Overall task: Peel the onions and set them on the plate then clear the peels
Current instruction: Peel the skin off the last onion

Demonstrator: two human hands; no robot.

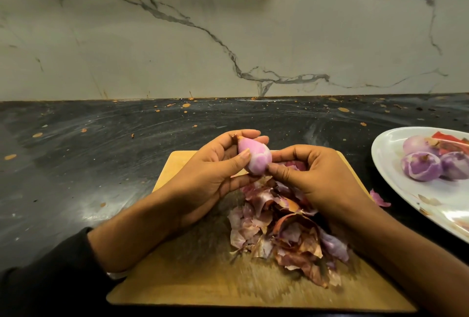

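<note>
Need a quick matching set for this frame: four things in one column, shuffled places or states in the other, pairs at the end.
Things:
1. onion
2. peels
3. plate
4. board

Places or states:
A. flat on the dark counter, under the hands
B. held in the left hand, right fingers pinching at its lower end
C. at the right edge, holding three peeled onions
D. heaped on the wood below the hands

Pairs: 1-B, 2-D, 3-C, 4-A

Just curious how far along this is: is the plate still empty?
No, three peeled onions already lie on the plate.
</note>
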